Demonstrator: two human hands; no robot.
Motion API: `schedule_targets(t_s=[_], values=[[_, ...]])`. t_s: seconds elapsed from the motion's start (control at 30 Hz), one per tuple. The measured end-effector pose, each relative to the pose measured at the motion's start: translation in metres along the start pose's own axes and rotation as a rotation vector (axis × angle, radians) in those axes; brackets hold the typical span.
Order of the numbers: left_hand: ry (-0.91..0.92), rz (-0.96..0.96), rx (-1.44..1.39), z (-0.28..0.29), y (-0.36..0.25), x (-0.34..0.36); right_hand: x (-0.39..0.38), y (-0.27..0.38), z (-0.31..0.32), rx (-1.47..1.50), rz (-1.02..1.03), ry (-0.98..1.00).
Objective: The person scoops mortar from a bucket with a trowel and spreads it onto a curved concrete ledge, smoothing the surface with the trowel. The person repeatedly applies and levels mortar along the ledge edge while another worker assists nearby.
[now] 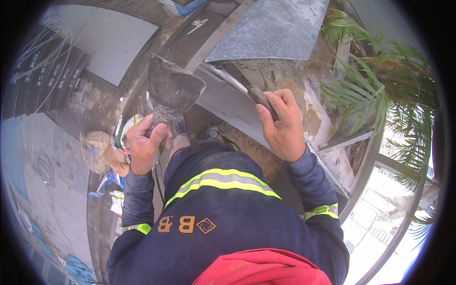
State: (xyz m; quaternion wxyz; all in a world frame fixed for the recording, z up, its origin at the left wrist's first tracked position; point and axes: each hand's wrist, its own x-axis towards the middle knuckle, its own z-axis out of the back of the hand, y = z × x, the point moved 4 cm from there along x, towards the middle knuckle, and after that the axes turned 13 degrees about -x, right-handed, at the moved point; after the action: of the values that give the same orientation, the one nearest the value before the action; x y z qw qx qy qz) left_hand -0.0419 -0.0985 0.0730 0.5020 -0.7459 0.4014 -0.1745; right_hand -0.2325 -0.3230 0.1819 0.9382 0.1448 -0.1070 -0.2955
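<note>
A wide putty knife (172, 90) is held upright in the left hand (146, 142), whose fingers are clenched around the short handle just below the blade. The blade is broad, flat and coated with dried grey mortar; it is judged stiff at the shoulder and slightly springy toward the edge, light overall, with a rough, non-slip surface. The handle is the proper holding point; the blade edge is best avoided.

A second tool, a trowel (259, 95) with a dark, mortar-crusted handle, is gripped in the right hand (284, 124), the fingers closed fully around the handle. Its blade runs up and away over a grey ledge (228, 102) and is partly hidden. It is judged rigid and somewhat heavier than the knife, and is best taken by the handle near the shank.

Both tools are located in front of the chest, above a rough mortar bed (273, 73). A speckled grey slab (273, 28) lies just beyond it.

At the upper left, a stack of dark sacks (50, 76) with pale printed markings is seen, crossed by light cords. Below the left hand, crumpled white, green and blue wrappers (114, 190) lie on the floor beside a tan lump. Green palm fronds (375, 80) stand at the right.
</note>
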Motion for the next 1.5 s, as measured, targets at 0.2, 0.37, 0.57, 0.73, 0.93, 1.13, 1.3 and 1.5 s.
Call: schedule_targets(t_s=[0.2, 0.37, 0.57, 0.73, 0.93, 1.13, 1.3, 1.5], values=[[0.013, 0.017, 0.008, 0.001, -0.002, 0.006, 0.003, 0.005, -0.007, 0.031, -0.002, 0.009], [0.004, 0.029, 0.002, 0.006, -0.002, 0.006, -0.006, -0.001, -0.001, 0.014, -0.070, 0.016], [0.025, 0.080, -0.032, 0.010, 0.006, 0.005, -0.002, -0.009, 0.012, -0.029, 0.001, -0.028], [0.040, 0.052, -0.043, 0.010, -0.004, 0.008, 0.027, -0.024, 0.020, -0.138, 0.203, -0.013], [-0.028, 0.037, -0.085, 0.018, -0.009, 0.004, 0.049, -0.024, 0.040, -0.239, 0.284, 0.090], [-0.046, -0.065, 0.033, 0.020, 0.003, -0.010, 0.041, -0.009, 0.077, -0.131, 0.347, -0.039], [0.210, -0.006, -0.120, -0.032, 0.011, -0.016, -0.002, 0.009, 0.021, 1.134, -0.360, 0.097], [0.463, 0.282, -0.139, -0.102, 0.001, -0.027, -0.047, 0.031, -0.014, 1.427, -0.388, 0.206]])
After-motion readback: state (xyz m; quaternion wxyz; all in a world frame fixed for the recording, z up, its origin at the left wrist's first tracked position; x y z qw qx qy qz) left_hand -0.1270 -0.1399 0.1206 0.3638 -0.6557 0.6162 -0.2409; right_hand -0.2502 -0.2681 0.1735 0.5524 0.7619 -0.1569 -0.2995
